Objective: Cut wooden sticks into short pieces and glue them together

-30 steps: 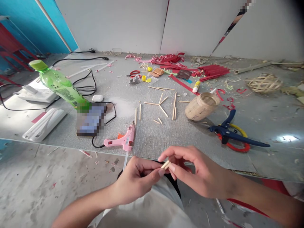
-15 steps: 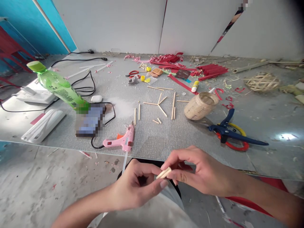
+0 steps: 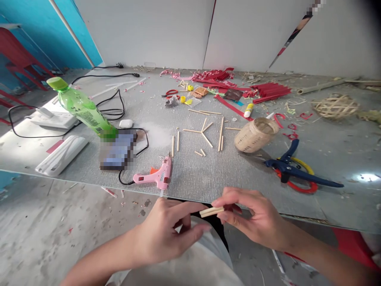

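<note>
Short pale wooden sticks (image 3: 210, 211), side by side, are pinched between the thumb and fingers of my right hand (image 3: 251, 216), just off the table's front edge. My left hand (image 3: 175, 224) is close by on the left, thumb and forefinger apart, the forefinger tip near the sticks' free end. On the table beyond, several thin sticks form a branching figure (image 3: 202, 131). Longer upright-lying sticks (image 3: 221, 134) are to its right, a pair of sticks (image 3: 175, 143) to its left, and two short pieces (image 3: 200, 152) nearer me.
A pink glue gun (image 3: 154, 174) lies by the front edge, near a phone (image 3: 119, 149) and a tilted green bottle (image 3: 81, 107). To the right are a wooden cup (image 3: 253, 137), a blue cutter (image 3: 297, 169) and tape rings (image 3: 309, 186). Red strips (image 3: 269, 92) lie at the back.
My left thumb and forefinger have parted from the short sticks, which stay in my right hand. My right hand has shifted slightly right. The whole view has moved a little.
</note>
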Action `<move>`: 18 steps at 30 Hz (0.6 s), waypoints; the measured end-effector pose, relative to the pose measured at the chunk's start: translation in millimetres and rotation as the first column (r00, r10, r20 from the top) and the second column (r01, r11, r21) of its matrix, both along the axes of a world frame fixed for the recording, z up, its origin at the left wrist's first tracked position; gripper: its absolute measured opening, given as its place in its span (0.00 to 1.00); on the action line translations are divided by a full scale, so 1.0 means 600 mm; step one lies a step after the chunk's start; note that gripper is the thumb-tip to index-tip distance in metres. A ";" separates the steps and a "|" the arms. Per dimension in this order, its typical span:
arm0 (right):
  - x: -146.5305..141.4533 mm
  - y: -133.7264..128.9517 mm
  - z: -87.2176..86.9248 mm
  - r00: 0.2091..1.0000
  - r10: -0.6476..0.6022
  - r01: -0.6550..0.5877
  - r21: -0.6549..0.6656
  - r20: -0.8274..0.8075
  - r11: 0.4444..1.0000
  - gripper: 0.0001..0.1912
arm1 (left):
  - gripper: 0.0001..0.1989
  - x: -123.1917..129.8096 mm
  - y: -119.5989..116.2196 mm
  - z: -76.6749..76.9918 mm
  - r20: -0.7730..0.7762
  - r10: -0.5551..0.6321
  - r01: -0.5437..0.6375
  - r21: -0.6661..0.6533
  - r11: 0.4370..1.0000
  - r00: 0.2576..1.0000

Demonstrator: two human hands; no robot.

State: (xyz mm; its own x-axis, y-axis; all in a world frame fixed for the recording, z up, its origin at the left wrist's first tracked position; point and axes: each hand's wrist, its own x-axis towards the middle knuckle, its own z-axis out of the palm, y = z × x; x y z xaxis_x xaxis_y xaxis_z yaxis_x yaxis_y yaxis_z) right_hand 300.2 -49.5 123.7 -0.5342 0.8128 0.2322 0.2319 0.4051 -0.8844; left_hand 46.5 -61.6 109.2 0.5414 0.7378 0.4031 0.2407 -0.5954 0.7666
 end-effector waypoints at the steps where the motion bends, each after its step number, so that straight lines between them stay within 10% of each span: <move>1: 0.001 -0.002 -0.002 1.000 -0.011 0.011 -0.020 -0.014 1.000 0.06 | 0.11 -0.001 0.000 -0.003 0.002 0.023 -0.023 0.049 0.999 1.000; 8: -0.004 -0.013 -0.005 0.991 -0.129 0.109 -0.379 -0.027 0.919 0.14 | 0.14 -0.006 0.011 -0.020 -0.049 0.165 -0.115 0.523 0.844 0.985; 18: -0.011 -0.017 -0.008 0.985 -0.155 0.082 -0.574 -0.080 0.815 0.18 | 0.13 -0.008 0.018 -0.010 -0.052 0.124 -0.067 0.608 0.791 0.991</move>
State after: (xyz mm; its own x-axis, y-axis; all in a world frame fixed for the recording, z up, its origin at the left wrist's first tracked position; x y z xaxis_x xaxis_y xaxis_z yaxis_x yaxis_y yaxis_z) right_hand 293.3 -59.6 118.9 -0.4239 0.8750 -0.2340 0.1249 -0.1995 -0.9719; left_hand 41.7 -50.6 103.1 0.5342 0.4094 0.7396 0.3675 -0.9004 0.2329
